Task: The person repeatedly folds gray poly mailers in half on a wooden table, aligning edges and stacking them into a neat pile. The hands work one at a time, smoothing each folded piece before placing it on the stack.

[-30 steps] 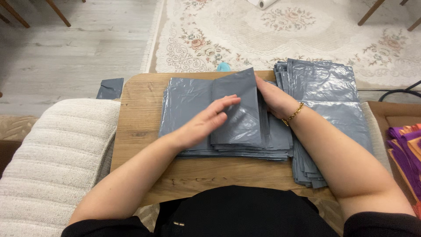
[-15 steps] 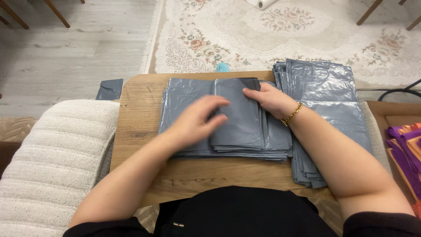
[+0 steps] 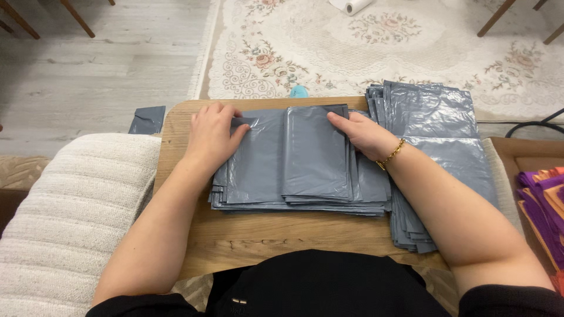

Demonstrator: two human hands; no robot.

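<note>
A stack of grey plastic bags [image 3: 258, 170] lies on a small wooden table [image 3: 182, 170]. The top bag [image 3: 314, 149] has its right part folded over to the middle. My left hand [image 3: 211, 134] grips the top bag's far left corner, thumb over the edge. My right hand [image 3: 364, 132], with a gold bracelet at the wrist, presses flat on the folded flap's upper right. A second, unfolded pile of grey bags [image 3: 437, 126] lies to the right, partly under my right forearm.
A cream cushion [image 3: 70, 217] sits left of the table. One loose grey bag [image 3: 147, 119] lies on the floor beyond it. Purple and orange bags [image 3: 543, 199] are at the right edge. A patterned rug [image 3: 376, 47], a paper roll [image 3: 352, 6] and chair legs lie ahead.
My left hand left the folded flap in the middle and slid to the stack's far left corner, taking hold of the top bag. The flap settled flat under my right hand.
</note>
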